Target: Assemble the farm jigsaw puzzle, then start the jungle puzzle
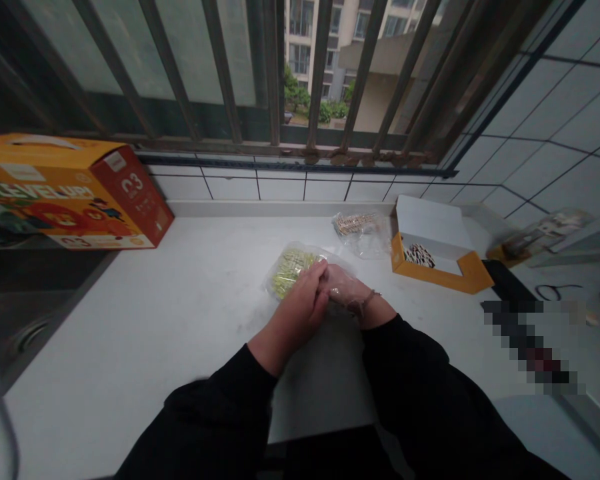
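Observation:
A clear plastic bag [336,261] lies on the white countertop in front of me. Inside it is a flat yellow-green piece [290,270] with a streaked surface, whose kind I cannot make out. My left hand [307,297] is closed, its fingers and thumb gripping the bag's near right end. Against it rests my right hand [343,283], also closed at the bag. Clear film covers the back of the right hand; whether that hand is within the bag or under its edge, I cannot tell. The fingertips of both hands are mostly hidden where they meet.
An open orange-and-white box [430,274] holding a dark-and-white striped piece [419,255] stands at the back right. Beside it lies another clear wrapper [367,240] with a brown-and-white piece. A large orange carton [70,200] is at left above a sink [45,293]. A barred window lies ahead.

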`<state>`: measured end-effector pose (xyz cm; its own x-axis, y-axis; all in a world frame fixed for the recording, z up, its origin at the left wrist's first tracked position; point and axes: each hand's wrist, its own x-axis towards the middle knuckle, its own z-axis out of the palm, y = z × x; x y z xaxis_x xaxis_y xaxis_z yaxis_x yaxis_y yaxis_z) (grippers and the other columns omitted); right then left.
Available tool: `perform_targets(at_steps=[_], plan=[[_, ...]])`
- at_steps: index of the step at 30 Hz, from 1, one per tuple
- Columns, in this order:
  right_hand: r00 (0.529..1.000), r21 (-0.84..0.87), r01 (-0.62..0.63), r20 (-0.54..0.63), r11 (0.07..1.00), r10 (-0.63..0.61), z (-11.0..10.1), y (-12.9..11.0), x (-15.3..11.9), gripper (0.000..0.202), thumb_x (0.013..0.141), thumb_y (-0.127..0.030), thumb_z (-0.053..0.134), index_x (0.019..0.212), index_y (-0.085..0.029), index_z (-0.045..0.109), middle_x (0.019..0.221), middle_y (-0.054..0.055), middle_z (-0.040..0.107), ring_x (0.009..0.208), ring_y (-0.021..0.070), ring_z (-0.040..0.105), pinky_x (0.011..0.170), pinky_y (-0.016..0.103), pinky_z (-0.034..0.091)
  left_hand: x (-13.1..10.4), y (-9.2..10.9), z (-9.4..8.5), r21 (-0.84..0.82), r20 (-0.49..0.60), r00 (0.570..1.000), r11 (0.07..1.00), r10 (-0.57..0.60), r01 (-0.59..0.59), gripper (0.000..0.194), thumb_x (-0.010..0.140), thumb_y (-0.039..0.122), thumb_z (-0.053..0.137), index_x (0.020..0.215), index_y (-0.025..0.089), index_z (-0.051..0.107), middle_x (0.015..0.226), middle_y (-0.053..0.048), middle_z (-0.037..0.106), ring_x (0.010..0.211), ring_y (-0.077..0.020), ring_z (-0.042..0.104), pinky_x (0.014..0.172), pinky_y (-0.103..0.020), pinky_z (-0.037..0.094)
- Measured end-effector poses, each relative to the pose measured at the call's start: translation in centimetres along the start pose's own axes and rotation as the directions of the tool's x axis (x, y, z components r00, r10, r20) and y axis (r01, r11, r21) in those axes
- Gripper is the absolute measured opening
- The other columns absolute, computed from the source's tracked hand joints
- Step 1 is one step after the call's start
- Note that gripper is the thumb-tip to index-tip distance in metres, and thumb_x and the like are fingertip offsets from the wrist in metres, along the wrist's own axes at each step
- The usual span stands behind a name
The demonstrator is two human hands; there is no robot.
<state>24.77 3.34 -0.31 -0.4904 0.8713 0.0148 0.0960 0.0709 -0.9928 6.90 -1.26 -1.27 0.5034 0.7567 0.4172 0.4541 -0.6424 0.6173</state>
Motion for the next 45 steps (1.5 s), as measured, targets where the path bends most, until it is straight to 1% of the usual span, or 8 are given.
perform_targets(at_steps=[6, 13, 18, 26, 30, 36, 41, 45], plan=[[0.906, -0.195, -0.343, 0.189, 0.919, 0.379, -2.1, -0.9, -2.1, 0.038, 0.095, -0.036, 0.069, 0.062, -0.018, 0.064, 0.053, -0.001, 0.058, 0.045, 0.011, 0.051, 0.045, 0.023, 0.044, 0.1, -1.6, 1.0, 0.11, 0.169, 0.984, 0.993, -0.052, 0.033, 0.058, 0.105, 0.024, 0.05, 0.162, 0.015, 0.051, 0.165, -0.019, 0.062, 0.154, -0.028, 0.059, 0.131, -0.049, 0.047], [0.819, -0.175, -0.441, 0.323, 0.88, 0.474, -2.1, -2.0, -2.6, 0.028, 0.089, -0.038, 0.062, 0.085, -0.016, 0.079, 0.054, -0.006, 0.053, 0.044, 0.0091, 0.044, 0.044, 0.023, 0.034, 0.4, -4.5, -3.1, 0.363, 0.003, 0.959, 0.894, -0.282, 0.262, 0.052, 0.099, 0.017, 0.055, 0.149, 0.015, 0.066, 0.168, -0.019, 0.059, 0.16, -0.0388, 0.05, 0.138, -0.066, 0.027], [0.86, -0.078, -0.393, 0.321, 0.916, 0.397, -1.8, -1.7, -2.3, 0.029, 0.088, -0.042, 0.067, 0.087, -0.016, 0.079, 0.057, -0.007, 0.053, 0.045, 0.0082, 0.044, 0.046, 0.024, 0.033, 0.4, -6.3, -7.4, 0.434, -0.271, 0.877, 0.763, -0.396, 0.479, 0.054, 0.096, 0.007, 0.046, 0.147, 0.005, 0.064, 0.17, -0.031, 0.051, 0.163, -0.048, 0.041, 0.133, -0.08, 0.022], [0.983, -0.151, -0.169, -0.099, 0.974, 0.155, -0.7, -0.9, -1.2, 0.045, 0.098, -0.062, 0.061, 0.086, -0.021, 0.073, 0.05, -0.008, 0.046, 0.046, 0.0121, 0.038, 0.05, 0.027, 0.029, 0.7, -3.3, -4.8, 0.306, 0.06, 0.991, 0.948, -0.117, 0.093, 0.042, 0.103, 0.021, 0.054, 0.142, 0.021, 0.07, 0.143, -0.011, 0.076, 0.139, -0.0266, 0.067, 0.129, -0.046, 0.047], [0.909, -0.418, -0.093, -0.406, 0.904, -0.094, -0.7, -1.3, -1.4, 0.047, 0.101, -0.062, 0.06, 0.083, -0.021, 0.076, 0.06, -0.002, 0.056, 0.062, 0.0162, 0.048, 0.061, 0.03, 0.035, 0.5, -3.1, -3.8, 0.301, 0.118, 0.984, 0.949, -0.134, 0.093, 0.039, 0.101, 0.027, 0.064, 0.139, 0.022, 0.071, 0.141, -0.011, 0.078, 0.133, -0.0289, 0.071, 0.122, -0.046, 0.053], [0.596, -0.708, -0.434, -0.689, 0.557, -0.412, -8.2, -2.5, -4.9, 0.034, 0.103, -0.048, 0.056, 0.093, -0.021, 0.074, 0.095, 0.012, 0.074, 0.101, 0.0308, 0.066, 0.098, 0.044, 0.049, 0.5, -5.6, -7.2, 0.429, -0.169, 0.899, 0.79, -0.405, 0.437, 0.033, 0.104, 0.03, 0.057, 0.128, 0.014, 0.072, 0.125, -0.021, 0.079, 0.12, -0.0372, 0.073, 0.108, -0.05, 0.057], [0.558, -0.58, -0.754, -0.813, 0.308, -0.166, -16.9, -2.9, -9.5, 0.067, 0.093, -0.056, 0.073, 0.144, -0.013, 0.067, 0.14, 0.029, 0.066, 0.139, 0.0441, 0.058, 0.115, 0.055, 0.048, 0.0, -6.2, -9.6, 0.454, -0.373, 0.779, 0.633, -0.504, 0.627, 0.024, 0.1, 0.031, 0.056, 0.104, 0.014, 0.073, 0.101, -0.024, 0.077, 0.099, -0.0425, 0.073, 0.085, -0.052, 0.057], [0.595, -0.53, -0.782, -0.791, 0.328, 0.143, -20.2, -3.2, -11.2, 0.086, 0.088, -0.071, 0.076, 0.154, -0.017, 0.06, 0.138, 0.023, 0.073, 0.124, 0.0392, 0.072, 0.107, 0.049, 0.055, 0.2, -5.1, -9.8, 0.468, -0.344, 0.832, 0.689, -0.435, 0.553, 0.029, 0.105, 0.037, 0.053, 0.09, 0.02, 0.071, 0.089, -0.017, 0.075, 0.091, -0.0361, 0.071, 0.083, -0.048, 0.056]])
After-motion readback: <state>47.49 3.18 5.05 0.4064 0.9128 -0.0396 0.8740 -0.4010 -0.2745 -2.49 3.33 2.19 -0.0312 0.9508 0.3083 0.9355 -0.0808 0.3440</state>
